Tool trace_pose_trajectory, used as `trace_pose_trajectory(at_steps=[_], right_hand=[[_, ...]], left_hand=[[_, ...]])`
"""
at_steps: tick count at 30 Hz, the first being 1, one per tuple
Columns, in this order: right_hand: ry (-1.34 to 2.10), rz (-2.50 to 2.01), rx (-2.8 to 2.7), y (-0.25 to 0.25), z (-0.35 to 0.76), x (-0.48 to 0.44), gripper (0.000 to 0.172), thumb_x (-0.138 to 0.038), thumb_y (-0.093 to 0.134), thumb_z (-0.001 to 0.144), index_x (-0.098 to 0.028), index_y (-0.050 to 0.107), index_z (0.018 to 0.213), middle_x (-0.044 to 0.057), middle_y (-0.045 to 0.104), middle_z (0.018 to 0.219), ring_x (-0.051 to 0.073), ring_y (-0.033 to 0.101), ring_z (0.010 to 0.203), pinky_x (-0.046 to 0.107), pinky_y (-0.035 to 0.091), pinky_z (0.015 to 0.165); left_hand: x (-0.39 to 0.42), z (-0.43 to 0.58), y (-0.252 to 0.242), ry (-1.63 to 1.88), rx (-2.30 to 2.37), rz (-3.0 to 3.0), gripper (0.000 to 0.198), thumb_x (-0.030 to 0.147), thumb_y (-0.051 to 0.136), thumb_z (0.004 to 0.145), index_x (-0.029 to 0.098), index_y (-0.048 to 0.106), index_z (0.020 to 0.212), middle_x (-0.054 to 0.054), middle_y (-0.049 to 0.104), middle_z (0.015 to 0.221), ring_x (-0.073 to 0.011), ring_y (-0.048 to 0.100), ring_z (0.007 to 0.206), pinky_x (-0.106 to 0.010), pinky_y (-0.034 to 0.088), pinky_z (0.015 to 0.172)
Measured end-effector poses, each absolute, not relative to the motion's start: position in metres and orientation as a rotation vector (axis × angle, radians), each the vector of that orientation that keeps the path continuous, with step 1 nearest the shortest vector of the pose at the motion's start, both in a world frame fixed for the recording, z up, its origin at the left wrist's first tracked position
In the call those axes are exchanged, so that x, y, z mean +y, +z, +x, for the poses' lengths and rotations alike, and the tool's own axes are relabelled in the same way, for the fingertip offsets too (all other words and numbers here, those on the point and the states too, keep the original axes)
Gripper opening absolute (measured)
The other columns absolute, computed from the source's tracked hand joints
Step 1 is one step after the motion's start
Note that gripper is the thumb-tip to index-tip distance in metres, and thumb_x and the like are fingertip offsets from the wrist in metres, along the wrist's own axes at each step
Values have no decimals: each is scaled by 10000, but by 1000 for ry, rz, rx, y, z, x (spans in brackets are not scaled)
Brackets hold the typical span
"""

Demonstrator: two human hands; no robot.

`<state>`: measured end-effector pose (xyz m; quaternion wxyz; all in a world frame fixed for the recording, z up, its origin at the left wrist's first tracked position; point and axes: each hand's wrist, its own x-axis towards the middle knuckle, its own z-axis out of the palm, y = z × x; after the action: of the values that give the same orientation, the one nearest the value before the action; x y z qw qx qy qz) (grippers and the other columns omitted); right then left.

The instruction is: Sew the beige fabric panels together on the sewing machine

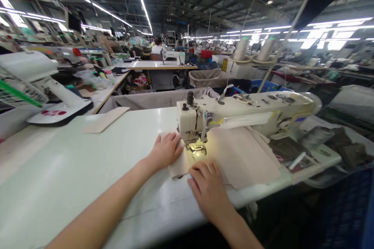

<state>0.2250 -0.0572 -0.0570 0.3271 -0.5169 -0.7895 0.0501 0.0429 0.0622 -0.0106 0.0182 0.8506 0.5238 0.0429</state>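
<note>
Beige fabric [245, 157] lies under the head of a white sewing machine [190, 122] and spreads out to its right beneath the arm. My left hand [166, 149] rests flat on the fabric's left part, its fingers stretched toward the needle area. Nearer to me, my right hand [207, 186] lies on the fabric just in front of the lit presser foot [196, 148], fingers extended and pressing down. Neither hand grips anything that I can see. The needle itself is too small to make out.
A separate beige fabric piece [106, 120] lies at the table's far left edge, near a white fan [55, 97]. Two thread cones [241, 48] stand behind the machine. Scissors-like tools and a grey thread spool [317, 137] sit at the right. A person [157, 46] sits far off.
</note>
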Motion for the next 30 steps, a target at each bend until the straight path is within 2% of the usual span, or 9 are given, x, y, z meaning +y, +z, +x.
trace_pose_trajectory(at_steps=[3, 5, 10, 14, 24, 30], right_hand=[[158, -1356, -2059, -59, 226, -54, 201, -196, 601, 966, -263, 625, 1154, 47, 679, 1193, 268, 552, 1233, 566, 229, 1184], [179, -1359, -2048, -59, 225, -51, 201, -217, 608, 971, -256, 620, 1167, 47, 682, 1204, 261, 558, 1225, 567, 220, 1191], [172, -1397, -2052, -59, 224, -45, 194, -254, 613, 979, -258, 635, 1172, 58, 678, 1221, 269, 522, 1274, 576, 217, 1193], [140, -1437, -2077, -59, 224, -42, 189, -250, 585, 994, -262, 632, 1176, 60, 686, 1226, 255, 544, 1253, 577, 227, 1191], [158, -1443, -2091, -55, 224, -43, 184, -240, 570, 1004, -247, 615, 1181, 66, 690, 1226, 263, 543, 1244, 594, 228, 1184], [164, -1449, -2136, -48, 224, -38, 95, -217, 583, 999, -236, 632, 1078, 52, 692, 1145, 258, 561, 1169, 610, 235, 1170]], left_hand=[[74, 44, -20, 147, 1558, 2665, 330, 347, 440, 1001, 237, 599, 1269, -126, 619, 1344, -310, 533, 1312, -635, 292, 1152], [82, 40, -26, 180, 1499, 2687, 352, 361, 419, 1011, 242, 591, 1294, -120, 609, 1365, -298, 518, 1327, -619, 277, 1170], [99, 30, -37, 355, 1347, 2737, 353, 387, 437, 1007, 240, 619, 1271, -110, 596, 1392, -291, 492, 1341, -552, 298, 1175], [103, 30, -37, 405, 1326, 2738, 330, 361, 475, 990, 244, 630, 1256, -97, 610, 1370, -275, 505, 1315, -507, 311, 1173], [100, 34, -33, 381, 1349, 2731, 318, 333, 488, 988, 232, 633, 1252, -97, 614, 1360, -262, 491, 1323, -517, 299, 1177], [102, 33, -31, 321, 1349, 2763, 317, 319, 485, 989, 230, 629, 1258, -93, 610, 1365, -261, 490, 1325, -509, 314, 1172]])
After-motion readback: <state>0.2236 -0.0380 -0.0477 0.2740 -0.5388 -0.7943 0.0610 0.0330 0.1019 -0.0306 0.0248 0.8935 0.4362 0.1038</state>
